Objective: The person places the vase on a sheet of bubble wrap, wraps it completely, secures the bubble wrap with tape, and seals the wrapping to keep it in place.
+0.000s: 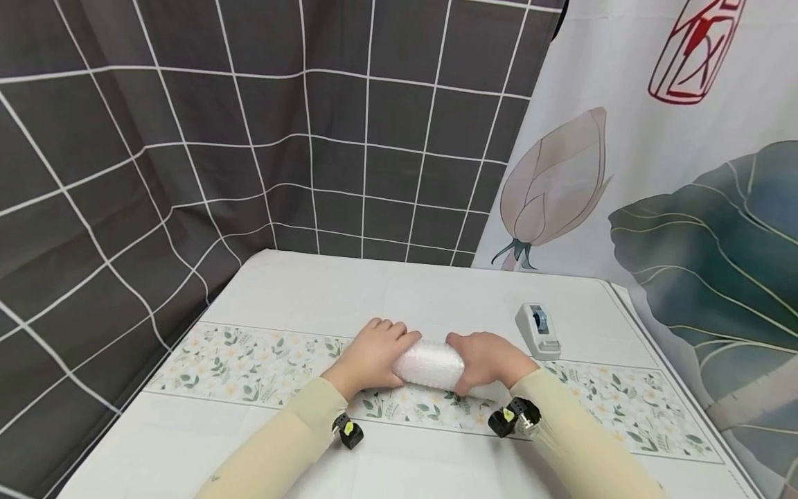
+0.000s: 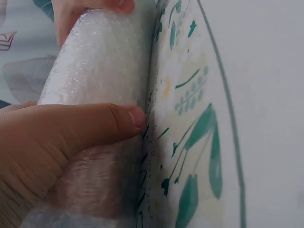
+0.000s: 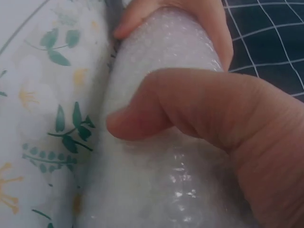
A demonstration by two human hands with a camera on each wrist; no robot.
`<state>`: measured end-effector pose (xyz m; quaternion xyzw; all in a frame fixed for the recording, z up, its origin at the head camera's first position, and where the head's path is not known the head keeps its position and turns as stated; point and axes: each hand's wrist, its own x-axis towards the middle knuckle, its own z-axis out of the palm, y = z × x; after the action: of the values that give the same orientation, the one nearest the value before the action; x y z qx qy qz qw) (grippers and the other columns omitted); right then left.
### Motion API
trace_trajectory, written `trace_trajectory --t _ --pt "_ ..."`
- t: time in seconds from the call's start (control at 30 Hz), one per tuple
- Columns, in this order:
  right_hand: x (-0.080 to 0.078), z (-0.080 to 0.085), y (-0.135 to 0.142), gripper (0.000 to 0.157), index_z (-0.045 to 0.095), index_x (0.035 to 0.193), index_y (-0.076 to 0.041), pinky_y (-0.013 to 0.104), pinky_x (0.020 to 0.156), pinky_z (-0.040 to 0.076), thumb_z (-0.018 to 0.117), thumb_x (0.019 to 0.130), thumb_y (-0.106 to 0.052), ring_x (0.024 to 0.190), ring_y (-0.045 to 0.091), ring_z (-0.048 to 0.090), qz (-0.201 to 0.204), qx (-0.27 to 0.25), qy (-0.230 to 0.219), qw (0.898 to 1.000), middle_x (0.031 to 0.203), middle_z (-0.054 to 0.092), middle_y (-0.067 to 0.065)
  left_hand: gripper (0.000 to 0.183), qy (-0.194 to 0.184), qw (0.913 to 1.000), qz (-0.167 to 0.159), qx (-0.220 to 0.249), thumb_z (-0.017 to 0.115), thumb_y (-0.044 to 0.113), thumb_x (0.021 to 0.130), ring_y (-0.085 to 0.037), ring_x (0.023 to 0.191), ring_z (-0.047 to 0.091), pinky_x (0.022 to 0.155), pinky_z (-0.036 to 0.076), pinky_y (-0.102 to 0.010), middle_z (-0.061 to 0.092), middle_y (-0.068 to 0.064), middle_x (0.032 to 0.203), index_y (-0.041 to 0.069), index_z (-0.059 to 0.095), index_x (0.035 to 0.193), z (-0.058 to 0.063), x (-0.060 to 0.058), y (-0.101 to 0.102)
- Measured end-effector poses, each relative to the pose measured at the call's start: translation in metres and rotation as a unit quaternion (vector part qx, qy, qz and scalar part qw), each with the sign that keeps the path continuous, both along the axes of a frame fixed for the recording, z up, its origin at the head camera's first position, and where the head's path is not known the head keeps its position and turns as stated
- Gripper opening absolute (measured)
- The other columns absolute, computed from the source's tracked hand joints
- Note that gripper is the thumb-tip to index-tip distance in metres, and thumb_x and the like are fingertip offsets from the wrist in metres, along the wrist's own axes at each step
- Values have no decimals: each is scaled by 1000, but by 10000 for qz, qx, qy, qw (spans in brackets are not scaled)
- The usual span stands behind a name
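Note:
A roll of bubble wrap (image 1: pixel 429 364) lies crosswise on the floral band of the table, whitish and see-through with a faint pinkish tone. My left hand (image 1: pixel 376 355) grips its left part, the thumb (image 2: pixel 114 121) laid over the near side in the left wrist view. Around the right part my right hand (image 1: pixel 488 360) is curled, its thumb (image 3: pixel 137 116) bent against the plastic in the right wrist view. Most fingers of both hands are hidden behind the roll. The underside of the bubble wrap meets the printed cloth.
A white tape dispenser (image 1: pixel 538 331) with a bluish roll stands to the right, beyond my right hand. The white tablecloth (image 1: pixel 324 291) has a floral strip across it. A dark grid curtain (image 1: pixel 337 166) and a white curtain with flower prints (image 1: pixel 580 229) close off the back.

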<state>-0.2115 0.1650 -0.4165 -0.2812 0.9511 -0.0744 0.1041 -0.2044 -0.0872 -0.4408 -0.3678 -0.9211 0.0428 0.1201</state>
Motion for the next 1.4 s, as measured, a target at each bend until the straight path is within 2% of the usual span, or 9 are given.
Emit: trace_trajectory --t 0.1,0.2,0.33,0.43,0.6,0.77,0.93,1.2,1.4 --pt "-3 1 1 65 58 111 -17 40 69 51 81 52 -30 71 17 57 -189 -80 -492 9986 83 64 -5 88 78 10000 49 -9 82 55 70 -21 110 58 104 43 -40 60 2 123 23 50 145 -1 2 1" --pt "-2 1 2 66 58 111 -18 40 70 52 81 51 -30 75 18 58 -291 -152 -730 9968 87 64 -5 85 57 10000 55 52 81 52 70 -21 108 59 105 43 -40 60 2 121 23 51 143 0 4 3" --pt "-1 0 3 67 58 112 -18 41 71 52 82 50 -30 76 17 58 -312 -273 -854 9955 88 64 -6 79 -93 9997 44 221 82 47 67 -19 97 60 96 49 -37 62 2 115 23 55 138 1 6 4" --pt "3 -1 4 76 57 122 -17 41 72 51 83 52 -31 77 17 58 -274 -354 -740 9963 92 66 -3 75 -172 9994 35 308 83 44 64 -18 89 59 85 53 -35 63 3 110 22 58 132 2 6 4" --pt "13 2 6 95 46 144 -12 43 77 52 81 58 -30 87 21 61 32 -317 100 9994 112 65 6 73 -403 9986 136 317 83 44 62 -18 83 60 75 54 -35 65 2 106 21 60 128 5 3 5" --pt "26 1 6 90 49 142 -5 50 88 52 82 64 -35 101 31 63 457 -89 1235 9912 119 63 12 73 -1027 9937 351 272 81 45 62 -18 84 62 76 54 -36 67 4 104 21 60 128 10 -3 6" --pt "33 -10 5 94 49 141 -4 53 96 48 85 65 -45 108 34 61 480 83 2032 9779 120 62 14 67 -1482 9878 369 313 82 44 62 -14 82 62 79 54 -35 67 7 98 21 61 122 14 -9 7" --pt "33 -20 6 100 50 139 -8 52 94 49 90 58 -52 101 38 61 221 192 2533 9669 115 60 15 59 -2198 9736 478 398 85 44 62 -12 80 61 80 52 -34 67 11 91 25 61 113 21 -17 8" --pt "27 -22 7 85 56 129 -10 47 75 54 86 57 -42 82 31 63 347 143 2796 9594 96 63 9 60 -2896 9543 549 486 87 42 63 -12 80 60 79 51 -34 64 13 90 26 59 113 29 -21 9"
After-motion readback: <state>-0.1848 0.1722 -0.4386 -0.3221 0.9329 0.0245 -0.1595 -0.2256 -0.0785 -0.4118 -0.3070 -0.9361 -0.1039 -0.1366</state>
